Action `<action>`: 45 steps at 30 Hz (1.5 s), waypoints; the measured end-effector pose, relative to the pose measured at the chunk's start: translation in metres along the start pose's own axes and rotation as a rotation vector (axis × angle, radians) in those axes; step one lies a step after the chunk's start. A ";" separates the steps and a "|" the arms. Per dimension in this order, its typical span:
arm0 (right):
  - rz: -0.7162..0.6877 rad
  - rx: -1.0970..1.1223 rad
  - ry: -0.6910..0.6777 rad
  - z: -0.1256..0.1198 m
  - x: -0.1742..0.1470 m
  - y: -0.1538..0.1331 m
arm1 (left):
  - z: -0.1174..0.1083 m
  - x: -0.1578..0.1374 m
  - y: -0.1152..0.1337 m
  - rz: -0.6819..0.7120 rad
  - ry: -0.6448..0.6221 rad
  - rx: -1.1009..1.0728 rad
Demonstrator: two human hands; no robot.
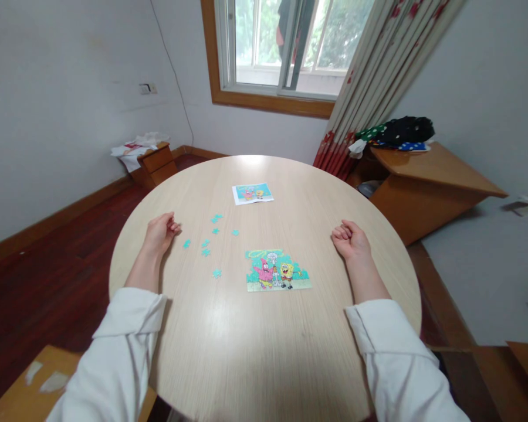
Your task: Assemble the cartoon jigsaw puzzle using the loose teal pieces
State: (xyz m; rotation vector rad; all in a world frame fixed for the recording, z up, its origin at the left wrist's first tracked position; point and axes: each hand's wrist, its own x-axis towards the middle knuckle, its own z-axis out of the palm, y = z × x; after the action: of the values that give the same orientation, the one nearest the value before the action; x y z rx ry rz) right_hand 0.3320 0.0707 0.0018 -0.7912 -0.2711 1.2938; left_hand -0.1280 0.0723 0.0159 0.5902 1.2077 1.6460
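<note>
A partly assembled cartoon jigsaw puzzle point(264, 285) lies flat near the middle of the table, its upper edge uneven, most of all at the right. Several loose turquoise puzzle pieces point(216, 273) are scattered to its left. My left hand point(159, 232) rests closed on the left side of the table, just left of a puzzle piece point(186, 244), not touching it. On the right side, well apart from the puzzle, my right hand point(351, 239) lies in a loose fist. No object shows in either hand. Farther back lies a reference picture point(253, 193) of the same cartoon scene.
Everything lies on a round, pale wood table point(286, 351). Beyond it are a window point(286, 47) and a long curtain point(378, 70). A wooden cabinet point(435, 176) with clothes point(405, 132) on top stands at the right. A small wooden drawer unit point(158, 164) stands at the back left.
</note>
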 end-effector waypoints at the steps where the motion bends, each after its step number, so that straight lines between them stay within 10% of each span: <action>1: 0.001 0.000 0.002 0.000 -0.001 0.001 | 0.000 0.000 -0.002 0.023 0.007 0.015; 11: -0.007 0.005 -0.008 0.000 -0.012 0.009 | 0.007 -0.054 -0.021 0.473 0.020 0.620; 16: -0.033 -0.024 -0.020 0.002 -0.019 0.014 | 0.003 -0.093 -0.016 0.343 -0.324 0.822; 26: -0.082 -0.128 -0.061 0.001 -0.039 0.021 | 0.009 -0.130 -0.033 0.396 -0.518 1.343; 45: -0.313 -0.598 -0.044 0.006 -0.061 0.045 | 0.015 -0.132 -0.039 0.380 -0.596 1.154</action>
State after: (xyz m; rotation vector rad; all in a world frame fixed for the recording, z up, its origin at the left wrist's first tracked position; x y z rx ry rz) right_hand 0.2771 0.0195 -0.0089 -1.1688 -0.8094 0.9359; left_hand -0.0454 -0.0383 0.0071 1.9509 1.5419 0.7579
